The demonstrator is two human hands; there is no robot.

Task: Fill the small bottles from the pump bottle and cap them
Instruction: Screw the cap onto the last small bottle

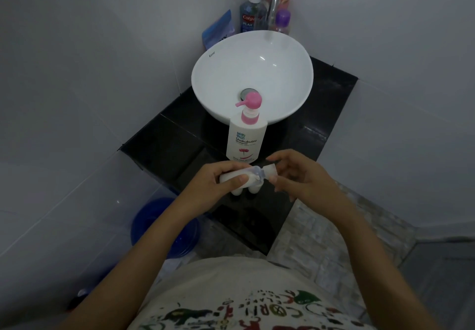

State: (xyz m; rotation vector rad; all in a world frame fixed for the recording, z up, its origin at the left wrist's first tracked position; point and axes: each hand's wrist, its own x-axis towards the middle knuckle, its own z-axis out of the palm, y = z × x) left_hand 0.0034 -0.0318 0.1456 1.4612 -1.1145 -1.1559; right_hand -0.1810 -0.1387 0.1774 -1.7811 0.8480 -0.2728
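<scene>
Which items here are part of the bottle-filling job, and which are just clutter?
In the job:
- pump bottle
- small bottle in left hand
- cap at right hand
- two small bottles on the counter

Lying about:
- mouthwash bottle
- purple-capped bottle
- blue pouch
- sink
- blue bucket

Views: one, head-worn, wide-angle.
Facing: forward and steeply down over counter [164,147].
Nearness: close; sink [282,77] at 12 o'clock, wearer's shirt [231,291] at 6 o'clock.
</scene>
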